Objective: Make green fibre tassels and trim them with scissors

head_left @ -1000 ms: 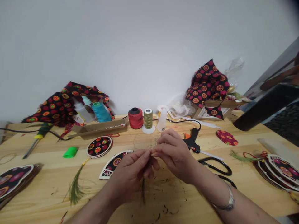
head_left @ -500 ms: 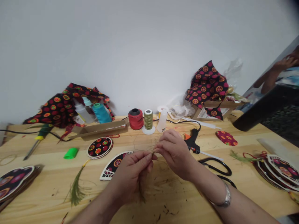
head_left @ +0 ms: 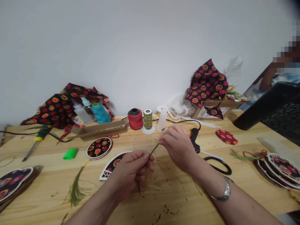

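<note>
My left hand [head_left: 132, 170] is closed in a pinch on a thin bundle of olive-green thread [head_left: 153, 149], low over the middle of the wooden table [head_left: 178, 203]. My right hand [head_left: 179, 148] pinches the upper end of the same bundle, a little up and to the right. The thread runs taut and slanted between the two hands. A silver bangle [head_left: 222, 193] sits on my right wrist. Under my left hand lies a fan-shaped fabric-covered piece [head_left: 112, 167].
Red [head_left: 135, 118] and olive thread spools [head_left: 147, 119] stand at the back. A glue gun [head_left: 194, 139] and black scissors [head_left: 217, 167] lie right of my hands. A green tassel [head_left: 75, 189], a round patterned disc [head_left: 99, 147] and stacked patterned pieces [head_left: 281, 170] lie around. Another person's arm [head_left: 269, 76] shows far right.
My hands have drawn apart: the right one rose up and rightward, the left stayed low, so the green thread bundle is now stretched between them.
</note>
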The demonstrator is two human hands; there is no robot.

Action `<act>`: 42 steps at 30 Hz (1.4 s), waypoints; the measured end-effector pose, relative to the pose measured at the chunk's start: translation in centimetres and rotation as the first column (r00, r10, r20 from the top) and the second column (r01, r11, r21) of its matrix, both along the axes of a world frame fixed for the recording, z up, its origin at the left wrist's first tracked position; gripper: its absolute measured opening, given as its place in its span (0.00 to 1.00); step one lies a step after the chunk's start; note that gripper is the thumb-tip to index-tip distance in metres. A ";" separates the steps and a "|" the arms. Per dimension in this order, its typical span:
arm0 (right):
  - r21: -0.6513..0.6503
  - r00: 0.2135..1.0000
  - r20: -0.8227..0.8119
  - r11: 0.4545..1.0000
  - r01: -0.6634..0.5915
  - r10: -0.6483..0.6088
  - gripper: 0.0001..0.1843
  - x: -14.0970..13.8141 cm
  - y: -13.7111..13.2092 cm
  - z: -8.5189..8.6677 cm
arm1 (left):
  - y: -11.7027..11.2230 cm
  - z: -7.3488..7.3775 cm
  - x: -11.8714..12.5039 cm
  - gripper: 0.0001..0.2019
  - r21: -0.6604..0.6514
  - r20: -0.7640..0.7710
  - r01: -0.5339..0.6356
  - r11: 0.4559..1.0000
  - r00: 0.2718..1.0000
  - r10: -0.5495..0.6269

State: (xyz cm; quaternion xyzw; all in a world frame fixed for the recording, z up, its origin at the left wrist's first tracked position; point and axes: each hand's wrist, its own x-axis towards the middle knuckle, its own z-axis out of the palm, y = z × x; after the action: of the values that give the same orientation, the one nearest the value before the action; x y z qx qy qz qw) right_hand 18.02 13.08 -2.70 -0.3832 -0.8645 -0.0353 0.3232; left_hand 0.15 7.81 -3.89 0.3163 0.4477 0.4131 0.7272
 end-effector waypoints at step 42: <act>-0.799 0.879 -0.476 0.400 -0.449 0.035 0.13 -2.1 -1.3 -1.3 | 0.6 1.1 -0.2 0.12 -0.241 0.350 -0.216 0.946 0.890 0.292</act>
State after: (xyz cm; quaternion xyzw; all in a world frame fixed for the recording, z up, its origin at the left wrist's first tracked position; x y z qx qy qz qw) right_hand 15.90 11.82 -4.01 -0.3604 -0.7154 0.5501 0.2360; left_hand -0.04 8.46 -2.76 0.0953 0.3737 0.5125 0.7672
